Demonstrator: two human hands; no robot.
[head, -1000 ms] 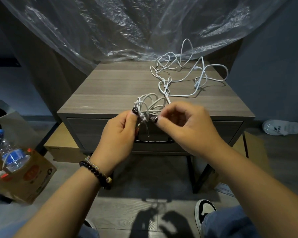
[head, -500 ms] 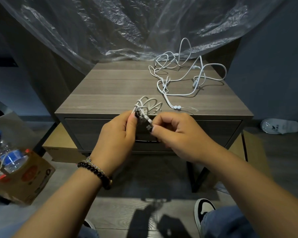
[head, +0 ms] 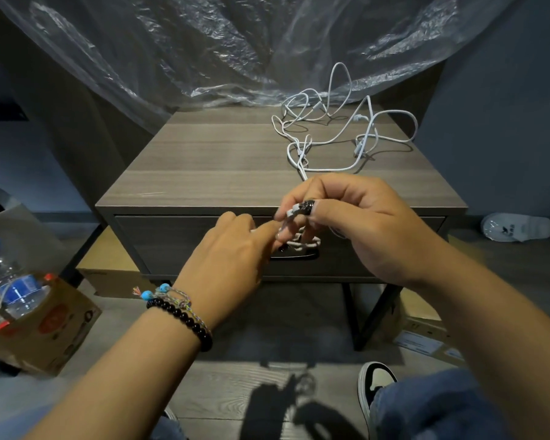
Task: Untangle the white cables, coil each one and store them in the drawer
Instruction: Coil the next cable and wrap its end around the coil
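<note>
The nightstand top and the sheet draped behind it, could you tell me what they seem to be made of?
The nightstand top looks like grey-brown wood-grain laminate or veneer, matte: straight printed-looking grain bands and only a faint sheen. The sheet appears to be thin clear plastic film, glossy: see-through, crinkled, with bright highlights along its folds.

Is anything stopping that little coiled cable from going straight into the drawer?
Yes: the drawer is closed. Both hands, left hand and right hand, hold the coiled cable right before its handle, so neither is free to pull.
</note>
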